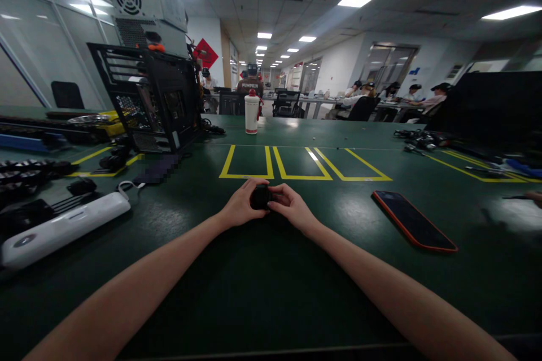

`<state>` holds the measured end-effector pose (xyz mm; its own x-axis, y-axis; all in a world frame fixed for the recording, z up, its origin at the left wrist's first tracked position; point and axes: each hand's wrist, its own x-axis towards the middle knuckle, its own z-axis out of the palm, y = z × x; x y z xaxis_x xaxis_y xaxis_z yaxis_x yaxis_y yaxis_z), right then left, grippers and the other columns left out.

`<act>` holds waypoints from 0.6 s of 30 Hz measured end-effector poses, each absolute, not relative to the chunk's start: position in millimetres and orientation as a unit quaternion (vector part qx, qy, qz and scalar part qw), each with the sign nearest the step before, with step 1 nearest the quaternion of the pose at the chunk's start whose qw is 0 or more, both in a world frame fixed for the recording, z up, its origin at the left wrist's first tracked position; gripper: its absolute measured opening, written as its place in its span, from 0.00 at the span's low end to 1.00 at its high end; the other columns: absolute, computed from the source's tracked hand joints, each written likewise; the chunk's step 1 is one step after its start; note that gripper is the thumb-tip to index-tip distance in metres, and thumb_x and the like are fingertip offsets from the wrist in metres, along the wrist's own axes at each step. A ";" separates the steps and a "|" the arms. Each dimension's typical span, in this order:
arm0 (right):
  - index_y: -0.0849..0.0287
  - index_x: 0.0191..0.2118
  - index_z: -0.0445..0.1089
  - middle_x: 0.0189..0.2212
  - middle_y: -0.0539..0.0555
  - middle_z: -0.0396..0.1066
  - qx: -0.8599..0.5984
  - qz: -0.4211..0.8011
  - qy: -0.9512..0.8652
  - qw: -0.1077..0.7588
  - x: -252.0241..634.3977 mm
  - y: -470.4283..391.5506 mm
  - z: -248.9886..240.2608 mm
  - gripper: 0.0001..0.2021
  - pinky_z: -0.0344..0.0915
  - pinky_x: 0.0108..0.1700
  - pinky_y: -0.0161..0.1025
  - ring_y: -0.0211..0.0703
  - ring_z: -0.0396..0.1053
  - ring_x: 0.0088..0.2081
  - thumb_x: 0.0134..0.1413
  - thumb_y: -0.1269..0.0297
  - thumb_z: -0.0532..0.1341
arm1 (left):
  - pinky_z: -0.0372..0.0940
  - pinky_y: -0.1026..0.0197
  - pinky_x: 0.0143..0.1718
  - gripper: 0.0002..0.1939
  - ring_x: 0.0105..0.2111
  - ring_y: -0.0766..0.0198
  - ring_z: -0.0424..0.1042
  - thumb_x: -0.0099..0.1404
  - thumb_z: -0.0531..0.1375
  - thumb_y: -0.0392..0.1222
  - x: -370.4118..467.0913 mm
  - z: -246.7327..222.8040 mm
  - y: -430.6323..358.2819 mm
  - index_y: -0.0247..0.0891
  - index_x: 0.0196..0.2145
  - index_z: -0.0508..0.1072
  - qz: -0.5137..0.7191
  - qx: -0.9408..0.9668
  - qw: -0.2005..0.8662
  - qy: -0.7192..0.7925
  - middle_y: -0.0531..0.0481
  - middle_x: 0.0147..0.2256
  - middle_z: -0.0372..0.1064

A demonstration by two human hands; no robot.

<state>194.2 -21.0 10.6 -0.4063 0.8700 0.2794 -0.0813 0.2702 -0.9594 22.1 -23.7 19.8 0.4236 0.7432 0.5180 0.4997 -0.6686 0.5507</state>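
Observation:
Between my two hands is a small black rounded object (259, 197), too dark for me to make out its kind. My left hand (242, 203) curls around its left side, thumb below and fingers above. From the right, my right hand (292, 206) pinches its edge with thumb and fingertips. Both hands are just above or on the green table (237, 293), near the yellow tape outlines (275, 177). A phone with an orange-red edge (415, 221) lies flat to the right of my right hand.
At left stand an open black computer case (156, 96) with a power supply (144, 0) above it, and a white power strip (68, 228). A white bottle (251, 115) stands upright at the back. Dark cables (419, 140) and a black panel (491, 107) are at right. People sit far behind.

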 end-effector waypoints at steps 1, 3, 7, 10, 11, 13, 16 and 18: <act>0.57 0.36 0.63 0.38 0.50 0.67 -0.305 0.520 -0.653 0.459 193.8 -22.2 11.3 0.12 0.61 0.48 0.42 0.40 0.67 0.43 0.42 0.67 0.61 | 0.61 0.56 0.42 0.30 0.44 0.58 0.62 0.46 0.63 0.36 22.1 19.7 -23.4 0.42 0.47 0.57 0.384 0.828 0.158 0.376 0.50 0.45 0.59; 0.57 0.35 0.64 0.36 0.50 0.68 -0.318 0.509 -0.649 0.467 192.8 -23.4 12.5 0.09 0.61 0.48 0.43 0.40 0.67 0.42 0.43 0.66 0.60 | 0.60 0.56 0.43 0.31 0.44 0.58 0.62 0.45 0.63 0.36 22.2 19.2 -22.9 0.42 0.47 0.57 0.384 0.827 0.156 0.380 0.50 0.45 0.58; 0.58 0.38 0.64 0.40 0.53 0.67 -0.345 0.499 -0.643 0.467 191.9 -21.1 13.9 0.13 0.60 0.49 0.44 0.41 0.66 0.43 0.43 0.67 0.60 | 0.60 0.55 0.44 0.31 0.44 0.58 0.62 0.46 0.63 0.36 22.4 18.6 -22.3 0.42 0.47 0.57 0.385 0.828 0.157 0.376 0.50 0.45 0.58; 0.58 0.41 0.63 0.42 0.55 0.67 -0.349 0.513 -0.644 0.447 193.0 -19.1 13.4 0.15 0.59 0.51 0.45 0.42 0.66 0.45 0.42 0.68 0.60 | 0.59 0.55 0.45 0.30 0.44 0.58 0.62 0.46 0.63 0.36 22.1 18.4 -22.5 0.42 0.47 0.57 0.387 0.829 0.158 0.372 0.50 0.45 0.58; 0.58 0.41 0.63 0.41 0.54 0.67 -0.343 0.517 -0.648 0.443 193.5 -19.0 13.0 0.15 0.59 0.50 0.45 0.42 0.66 0.44 0.42 0.68 0.60 | 0.59 0.55 0.45 0.30 0.44 0.58 0.62 0.46 0.63 0.36 22.0 18.3 -22.5 0.42 0.46 0.57 0.387 0.829 0.159 0.372 0.50 0.45 0.58; 0.58 0.39 0.62 0.39 0.53 0.67 -0.323 0.518 -0.658 0.440 194.5 -20.0 12.2 0.15 0.60 0.49 0.44 0.42 0.66 0.44 0.41 0.69 0.61 | 0.59 0.55 0.45 0.30 0.44 0.58 0.62 0.46 0.63 0.36 21.9 17.9 -22.5 0.42 0.46 0.57 0.384 0.830 0.159 0.373 0.50 0.45 0.58; 0.58 0.37 0.62 0.38 0.51 0.67 -0.299 0.506 -0.675 0.446 195.0 -22.5 11.4 0.14 0.61 0.49 0.43 0.41 0.66 0.45 0.41 0.69 0.61 | 0.58 0.55 0.46 0.30 0.45 0.58 0.61 0.46 0.63 0.35 22.3 17.5 -22.0 0.41 0.47 0.57 0.385 0.829 0.154 0.374 0.50 0.45 0.58; 0.58 0.36 0.62 0.38 0.51 0.67 -0.302 0.497 -0.677 0.451 194.8 -23.4 11.4 0.12 0.61 0.48 0.42 0.41 0.66 0.44 0.42 0.67 0.61 | 0.58 0.55 0.46 0.30 0.45 0.58 0.61 0.45 0.63 0.35 22.7 17.7 -21.7 0.41 0.46 0.57 0.390 0.829 0.148 0.372 0.50 0.45 0.58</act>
<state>194.8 -23.4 11.4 -0.4116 0.8568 0.3106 -0.0387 0.3241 -0.9452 22.7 -21.7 17.7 0.4195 0.7323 0.5365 0.5020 -0.6795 0.5350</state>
